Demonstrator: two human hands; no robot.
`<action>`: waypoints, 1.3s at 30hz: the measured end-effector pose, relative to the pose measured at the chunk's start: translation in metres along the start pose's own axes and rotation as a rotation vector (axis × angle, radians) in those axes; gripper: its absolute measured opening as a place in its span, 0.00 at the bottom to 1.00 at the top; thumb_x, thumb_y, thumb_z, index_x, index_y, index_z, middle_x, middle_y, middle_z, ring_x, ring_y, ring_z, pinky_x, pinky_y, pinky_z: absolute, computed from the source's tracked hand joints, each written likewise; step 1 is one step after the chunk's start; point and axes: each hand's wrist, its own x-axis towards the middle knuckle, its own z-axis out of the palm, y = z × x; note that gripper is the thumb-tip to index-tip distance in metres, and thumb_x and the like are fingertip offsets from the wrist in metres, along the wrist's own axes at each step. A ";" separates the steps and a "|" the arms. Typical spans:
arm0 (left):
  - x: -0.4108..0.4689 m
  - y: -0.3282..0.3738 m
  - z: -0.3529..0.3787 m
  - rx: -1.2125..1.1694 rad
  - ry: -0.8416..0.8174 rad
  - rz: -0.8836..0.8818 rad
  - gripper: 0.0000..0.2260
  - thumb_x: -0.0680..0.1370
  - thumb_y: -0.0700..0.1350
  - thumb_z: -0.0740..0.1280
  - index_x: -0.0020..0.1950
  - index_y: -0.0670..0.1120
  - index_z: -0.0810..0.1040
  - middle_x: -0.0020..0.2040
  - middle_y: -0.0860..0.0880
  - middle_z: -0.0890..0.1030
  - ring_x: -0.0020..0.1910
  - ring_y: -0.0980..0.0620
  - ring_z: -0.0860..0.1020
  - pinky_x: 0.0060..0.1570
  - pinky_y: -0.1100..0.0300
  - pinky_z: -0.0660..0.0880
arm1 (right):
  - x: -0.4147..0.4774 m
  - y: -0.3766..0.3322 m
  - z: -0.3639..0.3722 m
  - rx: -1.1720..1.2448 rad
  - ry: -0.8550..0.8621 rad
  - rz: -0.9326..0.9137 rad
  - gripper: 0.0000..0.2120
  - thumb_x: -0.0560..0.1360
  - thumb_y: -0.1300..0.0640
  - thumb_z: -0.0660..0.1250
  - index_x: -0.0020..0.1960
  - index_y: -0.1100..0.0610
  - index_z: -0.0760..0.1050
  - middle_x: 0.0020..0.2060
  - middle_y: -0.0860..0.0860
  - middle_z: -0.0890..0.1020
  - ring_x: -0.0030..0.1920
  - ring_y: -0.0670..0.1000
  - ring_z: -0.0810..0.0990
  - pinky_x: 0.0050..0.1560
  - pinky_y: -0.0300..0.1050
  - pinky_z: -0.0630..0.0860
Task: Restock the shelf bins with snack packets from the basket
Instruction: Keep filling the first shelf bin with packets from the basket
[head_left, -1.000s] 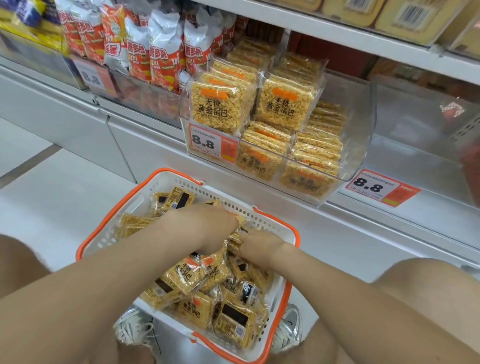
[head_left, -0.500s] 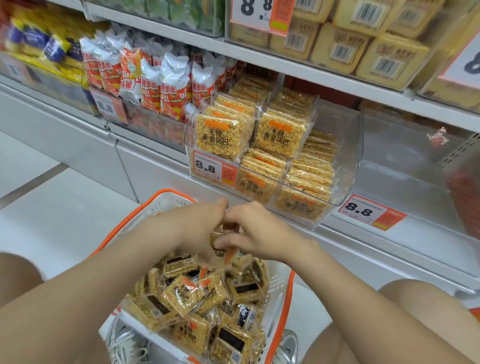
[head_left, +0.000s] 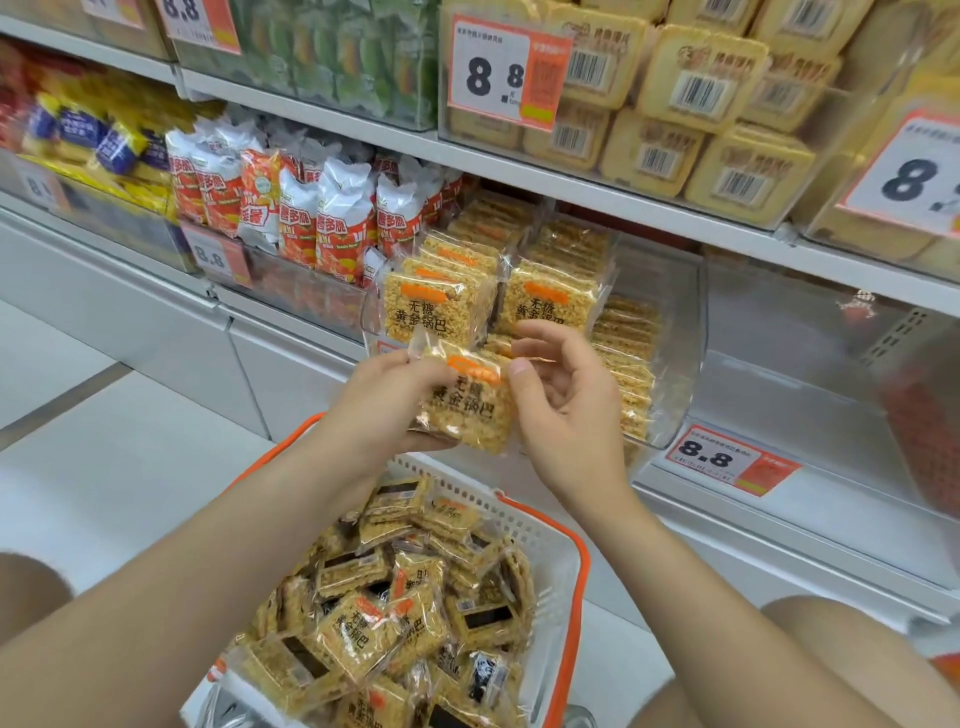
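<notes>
Packet (head_left: 470, 402), one, between left hand (head_left: 384, 400); right hand (head_left: 566, 405)

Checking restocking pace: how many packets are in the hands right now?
1 visible: a snack packet held up before the shelf bin, the left hand gripping its left side, the right hand pinching its right edge. More may be stacked behind it.

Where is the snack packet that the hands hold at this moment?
Head view, centre: the snack packet is held between the left hand and right hand, above the basket and in front of the clear shelf bin of matching packets.
</notes>
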 end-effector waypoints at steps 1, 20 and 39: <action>0.001 0.000 0.001 -0.097 0.018 -0.014 0.09 0.81 0.43 0.68 0.59 0.41 0.82 0.61 0.42 0.82 0.57 0.41 0.83 0.47 0.44 0.85 | 0.001 0.000 -0.001 0.016 -0.001 0.024 0.12 0.82 0.59 0.69 0.64 0.50 0.79 0.50 0.46 0.84 0.51 0.49 0.84 0.51 0.47 0.83; 0.002 -0.007 0.008 0.446 0.078 0.426 0.14 0.80 0.41 0.71 0.62 0.55 0.79 0.57 0.55 0.81 0.54 0.60 0.80 0.53 0.62 0.77 | 0.029 -0.002 -0.035 -0.224 0.244 -0.149 0.16 0.81 0.63 0.68 0.65 0.47 0.76 0.48 0.47 0.78 0.44 0.50 0.76 0.45 0.47 0.75; 0.004 -0.024 0.013 1.107 -0.051 0.643 0.25 0.82 0.41 0.66 0.78 0.53 0.70 0.67 0.53 0.64 0.67 0.51 0.63 0.66 0.59 0.62 | 0.060 0.024 -0.022 -0.796 0.190 -0.217 0.12 0.77 0.53 0.76 0.60 0.49 0.83 0.58 0.52 0.70 0.57 0.52 0.70 0.57 0.44 0.73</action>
